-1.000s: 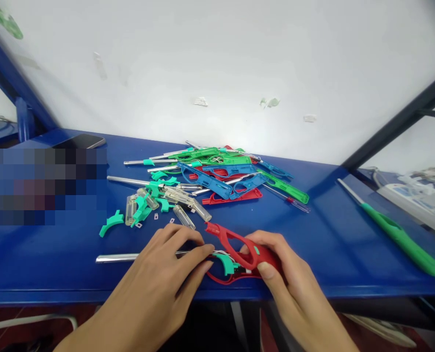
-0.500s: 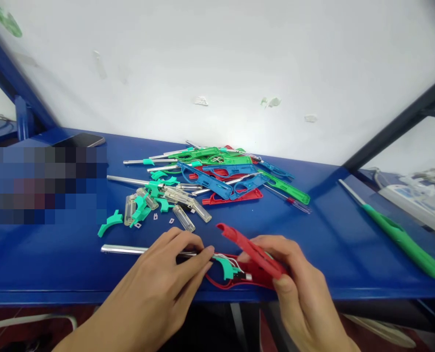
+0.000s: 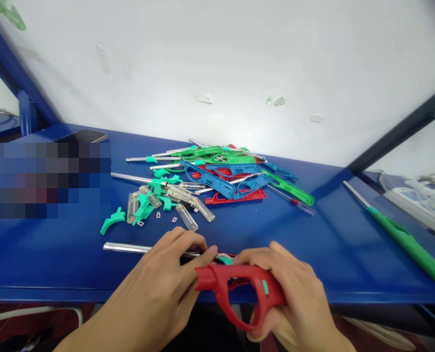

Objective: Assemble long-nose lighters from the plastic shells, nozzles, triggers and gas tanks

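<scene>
My left hand [image 3: 162, 278] pinches a long-nosed gas lighter near the base of its silver metal barrel [image 3: 126, 248], at the table's front edge. Behind the fingers, white wires and a teal trigger [image 3: 225, 261] show in the lighter's red lower half. In my right hand [image 3: 298, 291] is a red lighter handle half [image 3: 239, 272], its outer face towards me and its finger loop hanging down. A small teal piece shows in a slot of this half. It is held in front of the lower half and hides most of it; I cannot tell whether the two touch.
Beyond my hands lie clear fuel tanks [image 3: 187, 217], teal triggers [image 3: 113, 220] and a pile of green, blue [image 3: 212, 180] and red handle halves with metal barrels. A screwdriver [image 3: 302, 206] lies beside the pile. A green lighter [image 3: 404, 239] is at right, a phone [image 3: 87, 136] back left.
My right hand has turned the red handle half over and lowered it towards me, so its outer face shows. My left hand has kept its grip on the lighter.
</scene>
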Tool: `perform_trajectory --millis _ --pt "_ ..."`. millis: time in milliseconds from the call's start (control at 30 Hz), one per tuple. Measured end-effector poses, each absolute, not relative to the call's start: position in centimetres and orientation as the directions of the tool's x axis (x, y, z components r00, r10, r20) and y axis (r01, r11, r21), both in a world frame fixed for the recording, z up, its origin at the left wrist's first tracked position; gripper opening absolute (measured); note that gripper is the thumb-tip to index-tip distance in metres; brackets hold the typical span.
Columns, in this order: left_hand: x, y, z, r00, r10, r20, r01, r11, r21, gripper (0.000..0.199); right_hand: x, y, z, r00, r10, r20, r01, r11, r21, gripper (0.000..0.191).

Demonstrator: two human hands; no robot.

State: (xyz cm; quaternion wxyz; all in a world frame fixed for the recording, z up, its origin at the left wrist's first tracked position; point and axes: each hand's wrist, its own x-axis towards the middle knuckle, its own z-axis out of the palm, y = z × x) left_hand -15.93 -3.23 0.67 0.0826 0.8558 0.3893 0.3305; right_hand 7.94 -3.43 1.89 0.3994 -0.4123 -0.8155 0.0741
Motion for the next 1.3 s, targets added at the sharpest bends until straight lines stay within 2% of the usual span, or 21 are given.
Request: perform_trajectory --millis 133,300,467,567,667,767,933,1167,1300 --pt "-16.1 -3.2 0.5 0.504 0.712 0.489 0.609 -0.694 0.384 0.036 7.9 -3.3 1.9 -0.350 0.712 0.609 0.601 0.669 -0.437 0.067" --pt "-16.2 -3.2 -0.4 0.497 0.733 0.465 0.614 -0.675 0.409 0.048 8.1 -3.4 1.5 -0.404 0.737 0.542 0.610 0.659 -0.440 0.070" --pt "-16.2 -3.4 -0.8 0.514 0.736 0.441 0.618 -0.674 0.403 0.054 8.3 -3.9 0.7 -0.381 0.776 0.503 0.632 0.616 -0.470 0.073" --pt "-16.3 -3.5 -0.7 0.531 0.728 0.434 0.616 -0.683 0.392 0.051 8.3 -4.1 0.4 -0.394 0.774 0.495 0.643 0.617 -0.454 0.067" --pt "-16.3 -3.5 -0.7 0.519 0.723 0.457 0.615 -0.687 0.388 0.048 8.4 -4.1 0.2 -0.412 0.762 0.499 0.654 0.629 -0.421 0.073" --pt "-16.2 -3.5 -0.7 0.501 0.714 0.489 0.637 -0.687 0.349 0.043 8.5 -4.0 0.1 -0.407 0.736 0.541 0.684 0.638 -0.354 0.077" --pt "-16.3 -3.5 -0.6 0.530 0.689 0.495 0.634 -0.709 0.308 0.038 8.8 -3.8 0.7 -0.467 0.660 0.589 0.672 0.697 -0.249 0.072" --pt "-16.3 -3.5 -1.2 0.532 0.693 0.486 0.625 -0.709 0.327 0.035 8.6 -3.5 1.3 -0.443 0.654 0.613 0.666 0.698 -0.264 0.070" --pt "-16.2 -3.4 -0.8 0.511 0.697 0.504 0.624 -0.703 0.340 0.036 8.4 -3.3 1.6 -0.466 0.628 0.623 0.681 0.704 -0.201 0.065"
